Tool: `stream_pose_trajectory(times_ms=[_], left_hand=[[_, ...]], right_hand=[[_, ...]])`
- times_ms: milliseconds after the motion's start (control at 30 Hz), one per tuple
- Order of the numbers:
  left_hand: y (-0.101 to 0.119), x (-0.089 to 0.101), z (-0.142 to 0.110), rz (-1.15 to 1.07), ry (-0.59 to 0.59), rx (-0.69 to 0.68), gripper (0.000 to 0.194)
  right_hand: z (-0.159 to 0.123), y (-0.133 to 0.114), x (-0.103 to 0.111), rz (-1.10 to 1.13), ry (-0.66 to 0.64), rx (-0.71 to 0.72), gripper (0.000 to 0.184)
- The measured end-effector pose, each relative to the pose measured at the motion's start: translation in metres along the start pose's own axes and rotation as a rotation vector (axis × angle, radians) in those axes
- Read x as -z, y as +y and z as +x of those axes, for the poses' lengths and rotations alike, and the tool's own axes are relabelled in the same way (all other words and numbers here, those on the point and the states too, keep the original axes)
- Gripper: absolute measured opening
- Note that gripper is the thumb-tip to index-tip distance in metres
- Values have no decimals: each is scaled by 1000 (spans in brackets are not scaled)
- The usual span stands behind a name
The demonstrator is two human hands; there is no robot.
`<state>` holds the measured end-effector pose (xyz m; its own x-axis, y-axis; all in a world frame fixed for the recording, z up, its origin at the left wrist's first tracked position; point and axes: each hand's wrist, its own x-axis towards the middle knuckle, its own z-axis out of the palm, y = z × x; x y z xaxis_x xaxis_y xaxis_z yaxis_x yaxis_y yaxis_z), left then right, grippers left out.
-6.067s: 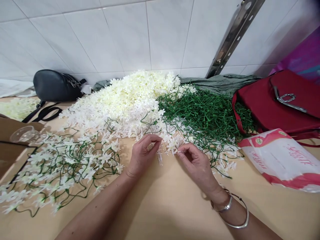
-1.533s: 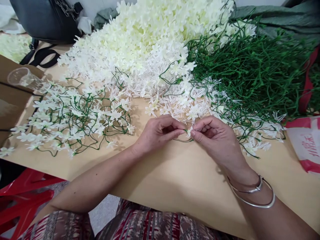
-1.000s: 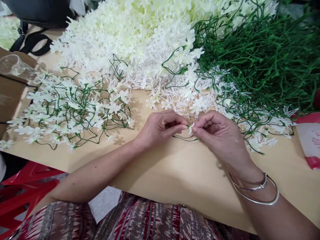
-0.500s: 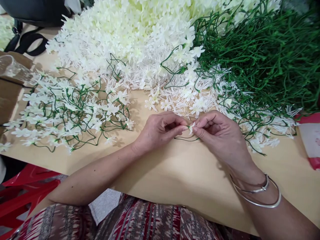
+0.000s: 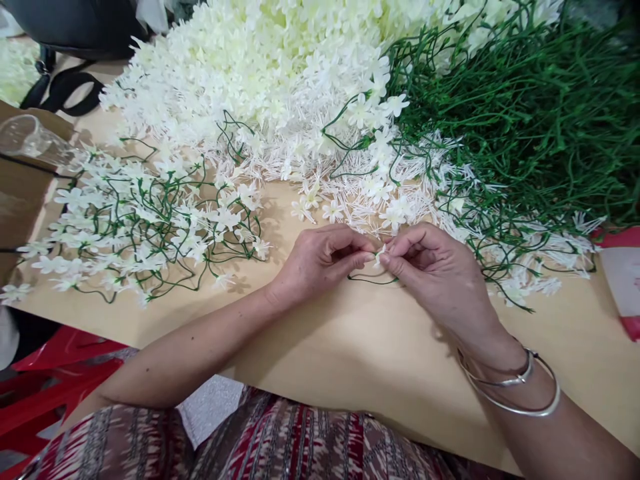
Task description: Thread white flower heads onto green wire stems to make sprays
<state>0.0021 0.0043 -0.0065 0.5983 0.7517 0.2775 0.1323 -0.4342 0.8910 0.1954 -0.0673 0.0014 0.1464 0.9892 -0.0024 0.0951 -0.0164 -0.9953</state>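
Note:
Between my two hands is a small white artificial flower (image 5: 380, 257) with a green stem (image 5: 373, 281) that hangs in a curve below. My left hand (image 5: 327, 260) pinches the green stem close under the flower. My right hand (image 5: 430, 267) pinches the white petals between thumb and finger, and its fingertips hide part of them. The fingertips of both hands almost meet. Behind them lie loose white flowers (image 5: 393, 212) and thin white stamens (image 5: 355, 217). To the left of my left hand lies a spread of white flowers on green stems (image 5: 165, 227).
A large heap of cream-white petals (image 5: 260, 73) fills the back. Bare green plastic stems (image 5: 530, 127) are piled at right. A clear plastic cup (image 5: 35, 137) lies by a cardboard box (image 5: 20, 200) at left. A black bag (image 5: 80, 27) and a pink-white packet (image 5: 623, 273) flank the table (image 5: 330, 353).
Six seconds ago my hands were apart over the loose flowers. They have since come together on one flower and stem. Over the last second the flower has shifted slightly left between my fingertips.

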Motion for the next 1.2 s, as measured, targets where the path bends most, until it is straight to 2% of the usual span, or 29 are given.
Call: stream_pose_trajectory(times_ms=[200, 333, 467, 600, 767, 1067, 1200], left_hand=[[3, -4, 0, -210, 30, 157, 39], [3, -4, 1, -360, 32, 207, 42], [4, -3, 0, -291, 8, 226, 34], [4, -3, -2, -228, -18, 198, 29], [3, -2, -2, -212, -37, 175, 27], [6, -4, -4, -157, 7, 147, 22], [7, -3, -6, -149, 7, 146, 20]], right_hand=[[6, 4, 6, 83, -14, -21, 29], [7, 13, 11, 150, -13, -43, 31], [6, 11, 10, 118, -39, -39, 30], [5, 5, 7, 43, -58, 11, 17], [4, 5, 5, 46, -53, 64, 13], [-4, 10, -3, 32, 16, 112, 9], [-5, 13, -4, 3, 3, 122, 8]])
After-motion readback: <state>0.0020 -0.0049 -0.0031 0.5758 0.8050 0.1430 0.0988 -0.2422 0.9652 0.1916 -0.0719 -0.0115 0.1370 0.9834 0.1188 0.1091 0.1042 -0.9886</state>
